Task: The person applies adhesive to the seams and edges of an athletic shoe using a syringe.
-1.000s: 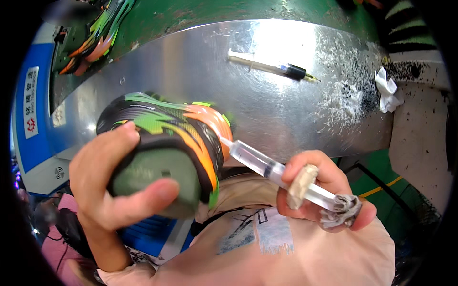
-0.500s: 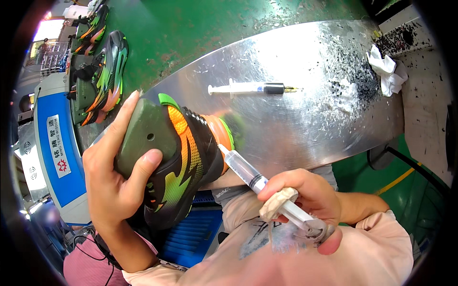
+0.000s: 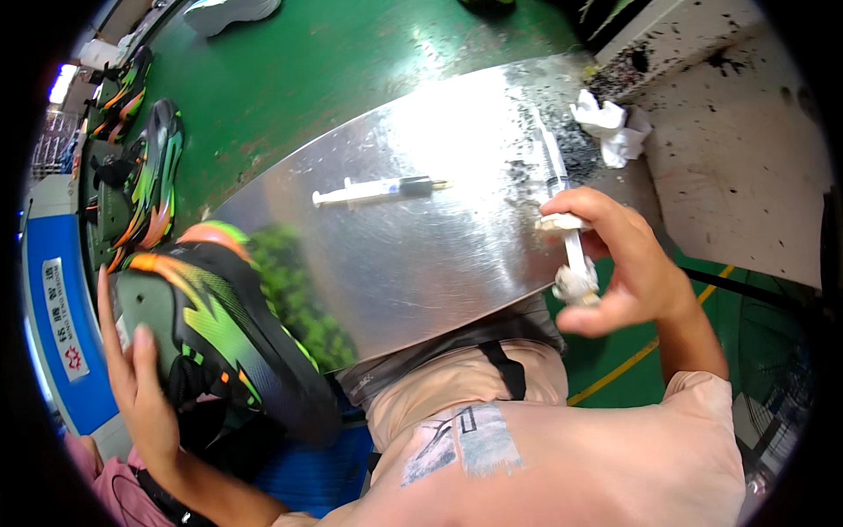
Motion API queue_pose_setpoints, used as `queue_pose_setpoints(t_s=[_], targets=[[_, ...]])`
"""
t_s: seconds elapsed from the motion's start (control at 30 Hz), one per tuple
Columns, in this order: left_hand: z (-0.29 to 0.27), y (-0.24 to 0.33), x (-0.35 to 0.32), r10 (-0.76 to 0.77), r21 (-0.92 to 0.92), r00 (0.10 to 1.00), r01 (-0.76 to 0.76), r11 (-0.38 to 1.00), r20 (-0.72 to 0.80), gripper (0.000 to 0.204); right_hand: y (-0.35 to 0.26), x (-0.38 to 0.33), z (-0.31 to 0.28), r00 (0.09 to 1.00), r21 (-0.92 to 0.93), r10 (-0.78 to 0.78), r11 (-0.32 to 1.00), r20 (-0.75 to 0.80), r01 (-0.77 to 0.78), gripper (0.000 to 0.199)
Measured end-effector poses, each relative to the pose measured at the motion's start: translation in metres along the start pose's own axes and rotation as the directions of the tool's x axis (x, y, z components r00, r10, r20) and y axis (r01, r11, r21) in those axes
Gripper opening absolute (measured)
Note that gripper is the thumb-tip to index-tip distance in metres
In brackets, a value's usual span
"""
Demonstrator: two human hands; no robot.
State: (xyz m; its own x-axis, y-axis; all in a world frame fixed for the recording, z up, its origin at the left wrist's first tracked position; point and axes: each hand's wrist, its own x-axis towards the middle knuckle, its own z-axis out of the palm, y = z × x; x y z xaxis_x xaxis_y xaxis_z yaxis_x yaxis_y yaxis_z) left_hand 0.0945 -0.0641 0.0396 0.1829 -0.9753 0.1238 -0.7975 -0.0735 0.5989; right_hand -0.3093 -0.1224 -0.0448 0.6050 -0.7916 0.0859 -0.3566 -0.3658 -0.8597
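My left hand (image 3: pixel 145 386) grips a black sneaker (image 3: pixel 224 325) with green and orange patches, fingers and thumb around the dark green shoe last (image 3: pixel 147 297) filling its opening. The shoe is tilted over the near left edge of the metal tabletop (image 3: pixel 421 299), its sole toward the table. Held in my right hand (image 3: pixel 628 263) is a clear syringe (image 3: pixel 553 160) with white wrapping round its finger flange. Its tip points away from me, above dark smears at the table's right end. A second syringe (image 3: pixel 378 191), with dark contents and a yellowish tip, lies on the metal.
Crumpled white paper (image 3: pixel 610 132) sits at the table's far right, by a stained pale panel (image 3: pixel 746 149). Sneakers on lasts (image 3: pixel 158 176) stand in a row at the far left, beside a blue and white machine (image 3: pixel 57 299). A pale shoe-shaped piece (image 3: pixel 230 13) lies farther back.
My right hand has carried its syringe away from the shoe, to the table's far right. The shoe has turned in my left hand and moved left. The whole view has shifted.
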Motion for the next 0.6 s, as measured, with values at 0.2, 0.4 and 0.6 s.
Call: queue_pose_setpoints(t_s=[0.2, 0.4, 0.6], targets=[[-0.014, -0.01, -0.009, 0.02, 0.25, 0.975, -0.076, 0.965, 0.221, 0.051, 0.022, -0.038, -0.034, 0.958, -0.574, 0.28, 0.796, 0.065, -0.194, 0.062], [-0.002, -0.005, 0.02, 0.41, 0.423, 0.86, -0.507, 0.751, 0.304, 0.08, 0.015, -0.031, -0.035, 0.948, -0.513, 0.302, 0.831, 0.096, -0.213, 0.065], [0.03, -0.014, 0.023, 0.366, 0.143, 0.881, -0.421, 0.896, 0.301, 0.056, 0.015, -0.042, -0.026, 0.892, -0.03, 0.427, 0.904, 0.147, -0.427, 0.072]])
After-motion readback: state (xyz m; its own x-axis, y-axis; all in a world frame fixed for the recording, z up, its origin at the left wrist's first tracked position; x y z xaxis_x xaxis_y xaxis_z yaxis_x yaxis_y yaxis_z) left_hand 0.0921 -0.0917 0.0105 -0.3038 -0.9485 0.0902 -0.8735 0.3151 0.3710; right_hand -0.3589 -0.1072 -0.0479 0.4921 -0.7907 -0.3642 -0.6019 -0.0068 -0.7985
